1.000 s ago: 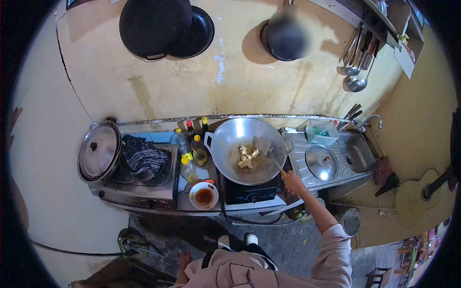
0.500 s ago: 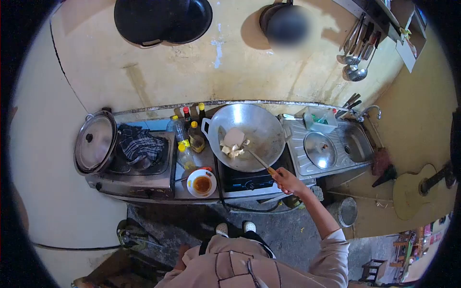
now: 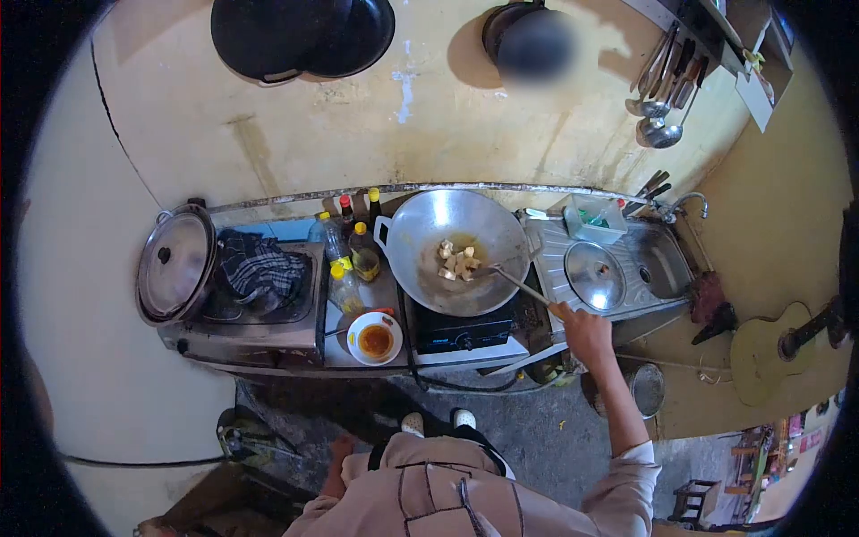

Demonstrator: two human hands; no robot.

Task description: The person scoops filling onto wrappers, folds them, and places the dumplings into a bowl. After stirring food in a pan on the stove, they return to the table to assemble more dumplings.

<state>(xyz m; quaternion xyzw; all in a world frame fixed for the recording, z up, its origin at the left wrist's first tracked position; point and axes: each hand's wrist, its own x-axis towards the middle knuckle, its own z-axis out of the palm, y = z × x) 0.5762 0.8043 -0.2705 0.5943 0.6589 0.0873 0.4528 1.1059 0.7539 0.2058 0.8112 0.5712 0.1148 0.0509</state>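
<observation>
My right hand [image 3: 588, 335] is closed around the handle of a long metal spatula [image 3: 526, 287]. The spatula's head reaches into a large wok [image 3: 420, 219] and sits at the right edge of a heap of pale, cut food pieces [image 3: 459, 260]. A little liquid shows around the pieces. Beneath the wok is a black stove [image 3: 465, 336]. My left hand [image 3: 341, 448] hangs low beside my body, away from the counter; its fingers are too small and dim to make out.
Left of the wok stand several bottles [image 3: 364, 252] and a white bowl [image 3: 376, 323] of reddish-brown sauce. Farther left are a cloth [image 3: 259, 268] and a lidded pot [image 3: 174, 264]. A metal lid [image 3: 595, 276] lies beside the sink [image 3: 660, 268]. A guitar [image 3: 768, 353] leans at right.
My right hand has moved right and slightly up with the spatula. The pale pieces have shifted rightward into a heap nearer the wok's middle. My left hand shows more beside my body.
</observation>
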